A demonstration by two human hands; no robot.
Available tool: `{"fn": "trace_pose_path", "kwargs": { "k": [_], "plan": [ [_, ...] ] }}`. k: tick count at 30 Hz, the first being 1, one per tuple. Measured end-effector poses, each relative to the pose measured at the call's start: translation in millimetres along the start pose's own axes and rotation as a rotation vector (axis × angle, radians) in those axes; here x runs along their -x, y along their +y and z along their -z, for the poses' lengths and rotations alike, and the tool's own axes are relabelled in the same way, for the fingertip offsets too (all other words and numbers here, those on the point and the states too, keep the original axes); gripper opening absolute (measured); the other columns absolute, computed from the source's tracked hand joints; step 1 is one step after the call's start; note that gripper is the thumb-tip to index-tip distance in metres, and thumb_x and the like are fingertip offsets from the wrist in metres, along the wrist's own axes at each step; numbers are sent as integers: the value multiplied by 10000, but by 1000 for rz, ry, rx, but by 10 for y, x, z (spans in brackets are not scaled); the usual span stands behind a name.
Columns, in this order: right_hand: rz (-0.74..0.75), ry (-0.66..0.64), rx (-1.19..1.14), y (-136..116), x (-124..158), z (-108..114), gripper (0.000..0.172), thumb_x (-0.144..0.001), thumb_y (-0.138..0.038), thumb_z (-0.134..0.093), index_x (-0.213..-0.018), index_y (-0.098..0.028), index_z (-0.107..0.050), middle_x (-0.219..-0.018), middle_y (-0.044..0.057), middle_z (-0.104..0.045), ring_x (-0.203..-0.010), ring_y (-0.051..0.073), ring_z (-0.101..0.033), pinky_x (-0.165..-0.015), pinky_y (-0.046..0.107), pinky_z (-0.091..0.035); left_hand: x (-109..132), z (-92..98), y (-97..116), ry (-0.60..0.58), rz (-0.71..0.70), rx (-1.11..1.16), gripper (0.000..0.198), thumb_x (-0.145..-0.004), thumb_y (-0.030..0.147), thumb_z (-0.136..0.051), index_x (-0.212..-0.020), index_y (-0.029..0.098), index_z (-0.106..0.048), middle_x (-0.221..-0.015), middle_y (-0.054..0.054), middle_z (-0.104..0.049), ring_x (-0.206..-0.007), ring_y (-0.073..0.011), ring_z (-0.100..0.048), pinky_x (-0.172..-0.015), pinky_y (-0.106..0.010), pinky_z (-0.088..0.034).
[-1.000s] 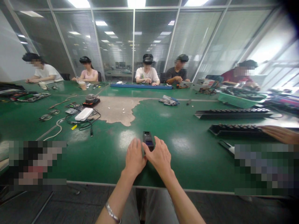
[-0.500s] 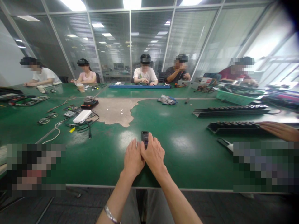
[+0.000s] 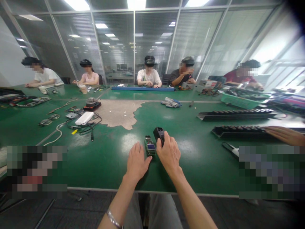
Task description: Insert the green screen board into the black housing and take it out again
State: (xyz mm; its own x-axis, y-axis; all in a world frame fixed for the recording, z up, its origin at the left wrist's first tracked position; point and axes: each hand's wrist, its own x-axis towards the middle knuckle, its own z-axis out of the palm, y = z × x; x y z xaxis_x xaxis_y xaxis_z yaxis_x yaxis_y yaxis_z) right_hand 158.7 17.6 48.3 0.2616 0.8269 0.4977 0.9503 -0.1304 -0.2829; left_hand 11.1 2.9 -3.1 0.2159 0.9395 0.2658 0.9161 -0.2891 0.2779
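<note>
A small circuit board with a blue screen [image 3: 150, 147] lies on the green table in front of me, its components uncovered. To its left, my left hand [image 3: 137, 161] rests on the tabletop with the fingers stretched out and the thumb near the board's lower end. My right hand [image 3: 169, 152] grips a black plastic cover [image 3: 158, 133], tilted and held just right of the board. Part of the cover is hidden behind my fingers.
A white box with black cables [image 3: 84, 118] and a pair of glasses [image 3: 49, 120] lie left. Gloves [image 3: 171, 102] sit further back. Long black strips [image 3: 240, 130] and a green basket [image 3: 243, 99] are at the right. A neighbour's hand [image 3: 286, 133] touches the nearer strip. Several people sit opposite.
My right hand has moved right with the black cover, which is now apart from the circuit board. The board and its blue screen have come into view. My left hand has barely moved.
</note>
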Motion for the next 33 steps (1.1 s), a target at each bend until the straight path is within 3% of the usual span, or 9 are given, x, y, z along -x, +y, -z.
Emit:
{"fn": "trace_pose_path", "kwargs": {
  "k": [6, 11, 16, 20, 24, 30, 33],
  "plan": [
    [19, -95, 91, 140, 166, -153, 503, -984, -379, -383, -1440, -171, -417, -1089, 127, -594, -1005, 257, -568, -731, 318, -430, 7, -27, -21, 33, -19, 12, 608, -948, 482, -502, -1408, 86, -461, -1535, -202, -391, -1425, -348, -347, -1161, -505, -321],
    [10, -133, 99, 119, 235, -145, 575, -965, -427, -399, -1466, -146, -390, -1121, 141, -581, -1021, 270, -566, -741, 334, -449, 16, -33, -31, 46, -24, 11, 646, -943, 475, -516, -1437, 72, -416, -1531, -220, -388, -1425, -345, -350, -1158, -502, -327],
    [-3, -136, -1, 300, 179, -152, 610, -992, -481, -291, -1482, -136, -405, -1137, 161, -587, -1048, 272, -553, -858, 387, -456, 24, -38, -38, 23, -7, 14, 680, -951, 513, -489, -1472, 90, -379, -1553, -199, -364, -1441, -341, -322, -1172, -487, -298],
    [21, -39, -112, 550, 68, -311, 579, -997, -438, -268, -1476, -161, -437, -1373, 190, -491, -1224, 294, -466, -983, 471, -405, 26, -39, -46, 2, -14, 5, 702, -956, 544, -467, -1474, 76, -385, -1556, -208, -356, -1448, -343, -306, -1182, -481, -270],
    [-70, -152, -161, 641, 45, -429, 605, -998, -505, -196, -1442, -228, -498, -1498, 148, -402, -1338, 296, -378, -1052, 513, -350, 27, -21, -31, -2, -10, -19, 686, -958, 567, -444, -1449, 89, -433, -1542, -211, -378, -1424, -350, -340, -1163, -483, -286],
    [-67, -89, -107, 559, 134, -339, 708, -965, -625, -152, -1587, -289, -135, -1644, 140, -65, -1494, 357, -55, -1057, 716, -188, 23, 74, 35, -24, 3, -42, 626, -937, 547, -485, -1404, 131, -492, -1510, -181, -430, -1388, -344, -383, -1135, -472, -307],
    [5, -32, -95, 533, 167, -294, 750, -953, -639, -190, -1593, -277, -42, -1650, 136, 22, -1498, 369, 17, -1044, 748, -166, -11, 134, 55, -49, 11, -37, 592, -901, 549, -542, -1345, 157, -550, -1473, -167, -475, -1359, -340, -412, -1105, -455, -342]
  ]
}}
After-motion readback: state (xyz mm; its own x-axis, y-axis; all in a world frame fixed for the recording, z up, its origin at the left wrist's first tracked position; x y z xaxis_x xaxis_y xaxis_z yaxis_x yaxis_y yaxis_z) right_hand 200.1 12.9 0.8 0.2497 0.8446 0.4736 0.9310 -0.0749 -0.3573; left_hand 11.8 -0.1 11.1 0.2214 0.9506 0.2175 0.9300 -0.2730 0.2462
